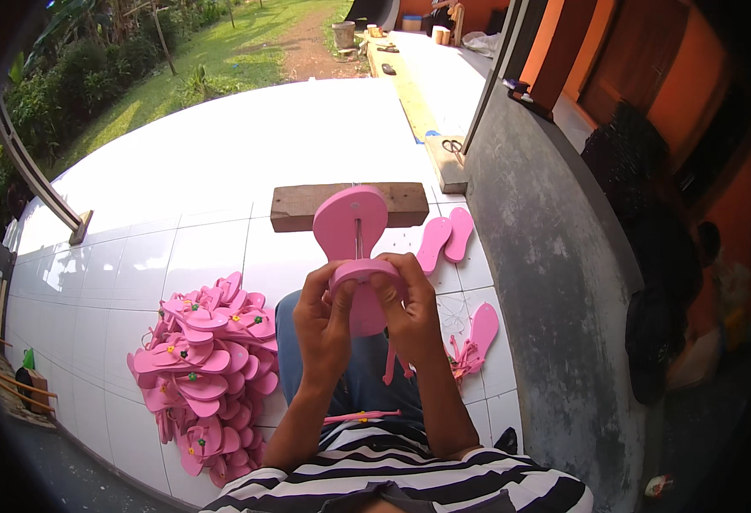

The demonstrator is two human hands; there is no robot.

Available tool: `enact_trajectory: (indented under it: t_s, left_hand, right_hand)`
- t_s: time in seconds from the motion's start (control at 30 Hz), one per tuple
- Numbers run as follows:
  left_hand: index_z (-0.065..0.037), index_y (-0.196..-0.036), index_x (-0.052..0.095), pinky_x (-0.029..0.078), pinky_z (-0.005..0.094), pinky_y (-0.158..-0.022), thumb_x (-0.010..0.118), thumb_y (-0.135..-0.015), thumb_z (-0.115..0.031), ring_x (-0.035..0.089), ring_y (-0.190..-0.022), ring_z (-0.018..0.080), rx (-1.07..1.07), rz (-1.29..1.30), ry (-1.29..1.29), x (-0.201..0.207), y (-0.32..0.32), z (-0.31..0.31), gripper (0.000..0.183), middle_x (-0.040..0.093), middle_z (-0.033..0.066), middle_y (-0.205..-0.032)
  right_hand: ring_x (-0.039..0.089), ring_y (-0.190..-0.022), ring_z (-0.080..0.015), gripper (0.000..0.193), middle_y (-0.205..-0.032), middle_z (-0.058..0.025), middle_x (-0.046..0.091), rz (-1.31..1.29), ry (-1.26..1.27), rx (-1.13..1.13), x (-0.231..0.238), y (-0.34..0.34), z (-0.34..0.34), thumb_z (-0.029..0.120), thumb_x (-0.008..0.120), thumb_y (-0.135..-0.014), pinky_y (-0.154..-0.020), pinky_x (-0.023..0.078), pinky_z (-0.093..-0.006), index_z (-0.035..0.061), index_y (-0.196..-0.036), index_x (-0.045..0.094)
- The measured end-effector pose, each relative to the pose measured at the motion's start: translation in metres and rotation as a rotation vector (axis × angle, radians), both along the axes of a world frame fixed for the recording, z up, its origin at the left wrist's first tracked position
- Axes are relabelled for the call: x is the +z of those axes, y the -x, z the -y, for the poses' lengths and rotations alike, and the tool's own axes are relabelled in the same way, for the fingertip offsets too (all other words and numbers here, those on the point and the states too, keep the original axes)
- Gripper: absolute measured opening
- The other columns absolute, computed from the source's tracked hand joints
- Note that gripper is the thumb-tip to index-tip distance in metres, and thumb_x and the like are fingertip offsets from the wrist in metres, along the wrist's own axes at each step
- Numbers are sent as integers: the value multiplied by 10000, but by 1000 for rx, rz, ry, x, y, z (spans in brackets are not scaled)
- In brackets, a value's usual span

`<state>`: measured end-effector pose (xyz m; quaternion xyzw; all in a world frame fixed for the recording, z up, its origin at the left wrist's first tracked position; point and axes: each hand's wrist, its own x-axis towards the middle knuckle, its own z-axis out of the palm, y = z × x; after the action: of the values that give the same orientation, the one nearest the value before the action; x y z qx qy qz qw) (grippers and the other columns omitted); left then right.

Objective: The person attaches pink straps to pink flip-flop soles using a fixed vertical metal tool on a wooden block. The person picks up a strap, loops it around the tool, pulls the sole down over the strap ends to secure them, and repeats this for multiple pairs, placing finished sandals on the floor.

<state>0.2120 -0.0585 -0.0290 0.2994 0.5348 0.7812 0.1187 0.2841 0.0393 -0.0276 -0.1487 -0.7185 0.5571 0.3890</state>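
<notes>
Both hands grip a pink flip-flop sole point(369, 318) in front of me, which is bent under my thumbs. My left hand point(326, 299) has its left edge, my right hand point(405, 299) its right edge. Beyond them, a pink rounded sole part point(350, 214) stands up against a wooden block point(297, 208). A thin metal rod point(358, 239) runs between this part and the edge I hold; I cannot tell whether both belong to one sole. A pink strap point(341, 419) with a small yellow flower lies across my lap, and another pink strap point(389, 366) hangs by my right wrist.
A large heap of pink flip-flops point(204, 376) sits on the white tiles at left. To the right lie two loose soles point(435, 244), another sole point(484, 329) and a bunch of pink straps point(463, 359). Scissors point(452, 147) rest on a low ledge beside a grey wall point(538, 256).
</notes>
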Motion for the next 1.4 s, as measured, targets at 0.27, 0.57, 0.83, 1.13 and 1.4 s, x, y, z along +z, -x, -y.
enact_trajectory:
  t_s: [0.27, 0.57, 0.83, 1.13, 1.4]
  left_hand:
    - [0, -1189, 575, 468, 281, -890, 606, -964, -75, 602, -978, 135, 101, -61, 48, -6, -2, -3, 239, 620, 82, -1057]
    - [6, -1142, 597, 491, 287, -868, 603, -931, 20, 620, -945, 158, 104, -29, -22, -8, -1, -2, 211, 663, 115, -1047]
    - [-11, -1099, 605, 479, 265, -772, 647, -918, -40, 604, -883, 167, 125, -156, 64, -12, -7, 3, 188, 703, 144, -999]
    - [18, -1075, 602, 450, 243, -743, 679, -902, -52, 574, -817, 118, 69, -49, -23, -2, -42, 34, 202, 665, 125, -1000]
    - [22, -1071, 639, 547, 242, -758, 713, -875, -37, 633, -889, 103, 2, 8, 272, -17, -23, 36, 218, 669, 74, -987]
  right_hand:
    - [615, -803, -257, 276, -901, -118, 567, -26, -40, 45, -6, 2, -7, 282, 606, -964, -720, 482, -335, 34, -1083, 595]
    - [569, -822, -197, 236, -922, -88, 580, -15, -152, -31, 5, 0, -3, 238, 635, -946, -735, 454, -311, 39, -1065, 591]
    - [563, -786, -214, 232, -908, -98, 606, 9, -231, -34, -6, -8, -5, 264, 622, -951, -702, 460, -331, 48, -1024, 576]
    - [579, -713, -218, 223, -864, -112, 593, -25, -276, -76, 5, -46, 28, 238, 630, -950, -621, 472, -341, 41, -1038, 575]
    - [608, -806, -254, 383, -909, -130, 577, 169, -369, -209, -6, -66, 22, 348, 650, -932, -686, 484, -362, 10, -1074, 540]
